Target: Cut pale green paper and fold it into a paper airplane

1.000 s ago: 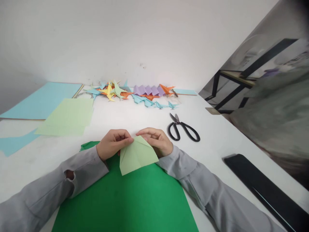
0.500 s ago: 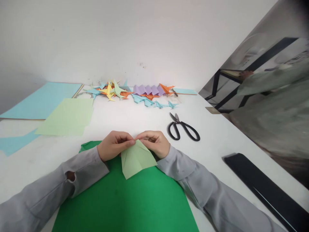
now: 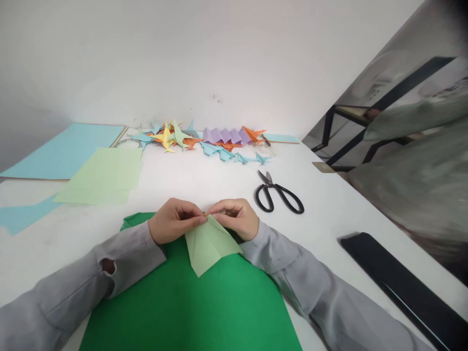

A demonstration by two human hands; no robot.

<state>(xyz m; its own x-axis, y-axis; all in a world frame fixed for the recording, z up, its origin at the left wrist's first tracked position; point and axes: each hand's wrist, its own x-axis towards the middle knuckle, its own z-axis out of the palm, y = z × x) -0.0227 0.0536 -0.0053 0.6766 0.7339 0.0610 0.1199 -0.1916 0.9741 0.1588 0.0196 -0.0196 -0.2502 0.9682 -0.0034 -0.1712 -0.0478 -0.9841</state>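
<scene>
A creased piece of light green paper (image 3: 211, 246) hangs from my fingertips, its wide end toward me. My left hand (image 3: 178, 222) pinches its top corner from the left, thumb over the paper. From the right, my right hand (image 3: 235, 218) pinches the same corner, the fingertips of both hands almost meeting. The exact fold under my fingers is hidden. Beneath the paper and my wrists lies a large green sheet (image 3: 190, 312), its far left corner crumpled.
Black-handled scissors (image 3: 272, 190) lie beyond my right hand. A long black object (image 3: 398, 287) rests at the right. Colourful folded paper figures (image 3: 175, 136) line the wall. Light green sheets (image 3: 102, 175) and blue sheets (image 3: 66, 151) lie left. Another person's sleeve (image 3: 413, 119) shows at right.
The lower end of the light green paper has swung slightly right and toward me. Both hands keep their pinch at nearly the same spot.
</scene>
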